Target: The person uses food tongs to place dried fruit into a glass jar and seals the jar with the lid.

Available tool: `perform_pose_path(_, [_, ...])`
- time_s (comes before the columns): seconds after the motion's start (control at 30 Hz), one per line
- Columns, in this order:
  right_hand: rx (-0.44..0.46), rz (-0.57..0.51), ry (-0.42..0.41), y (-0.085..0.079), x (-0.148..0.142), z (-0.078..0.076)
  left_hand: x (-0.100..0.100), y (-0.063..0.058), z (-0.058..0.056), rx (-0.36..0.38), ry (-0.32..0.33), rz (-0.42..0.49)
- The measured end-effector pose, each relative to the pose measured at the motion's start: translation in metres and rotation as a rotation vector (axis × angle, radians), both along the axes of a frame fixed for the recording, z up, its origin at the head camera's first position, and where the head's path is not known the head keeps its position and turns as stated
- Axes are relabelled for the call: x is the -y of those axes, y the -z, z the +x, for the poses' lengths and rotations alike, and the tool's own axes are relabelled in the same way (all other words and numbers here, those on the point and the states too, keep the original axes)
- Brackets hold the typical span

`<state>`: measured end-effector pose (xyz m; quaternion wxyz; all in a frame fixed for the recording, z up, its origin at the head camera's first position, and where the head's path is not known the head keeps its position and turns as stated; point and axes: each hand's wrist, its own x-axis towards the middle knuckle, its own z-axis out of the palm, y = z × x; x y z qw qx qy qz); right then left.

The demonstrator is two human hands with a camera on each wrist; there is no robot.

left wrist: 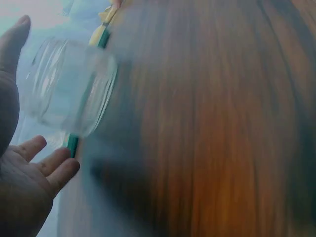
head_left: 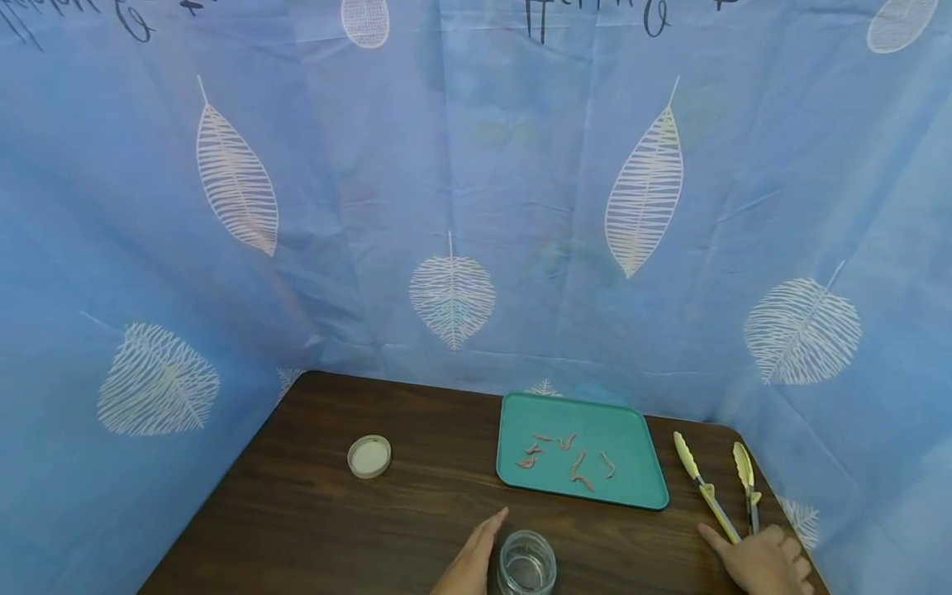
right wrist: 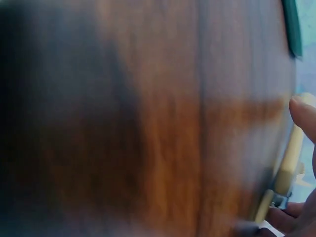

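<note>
A clear glass jar (head_left: 526,564) stands without a lid at the table's front. My left hand (head_left: 473,559) is just left of it, fingers straight; in the left wrist view the thumb and fingers spread around the jar (left wrist: 71,89) without visibly gripping it. At the right, yellow-tipped tongs (head_left: 706,491) lie with their arms spread apart. My right hand (head_left: 766,564) is over their near end, thumb out to one side and fingers to the other. In the right wrist view, the tongs (right wrist: 289,163) pass between thumb and fingers; contact is partly hidden.
A teal tray (head_left: 617,487) at the back right holds several thin pinkish strips (head_left: 578,465). A round lid (head_left: 369,456) lies on the dark wooden table (head_left: 312,512) at the left. A blue leaf-patterned cloth (head_left: 521,207) hangs behind and along the sides.
</note>
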<state>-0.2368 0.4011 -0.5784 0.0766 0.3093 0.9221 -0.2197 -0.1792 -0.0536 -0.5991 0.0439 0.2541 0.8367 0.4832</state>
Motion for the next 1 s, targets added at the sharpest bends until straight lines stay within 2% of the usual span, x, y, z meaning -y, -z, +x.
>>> perform_pose_path(0.2, [0.106,-0.058,-0.007,0.000,-0.004,-0.008,-0.023,-0.002,0.004,0.183,-0.068,-0.049])
perform_pose_path(0.43, [0.092,-0.068,-0.010,-0.007,-0.005,-0.014,-0.032,-0.009,0.000,0.171,-0.097,-0.087])
perform_pose_path(0.77, [-0.037,-0.085,0.021,0.006,-0.015,-0.026,-0.029,-0.008,0.002,0.287,-0.137,0.034])
perform_pose_path(1.0, [-0.091,-0.085,0.003,0.006,-0.017,-0.032,-0.031,-0.010,0.004,0.321,-0.134,0.055])
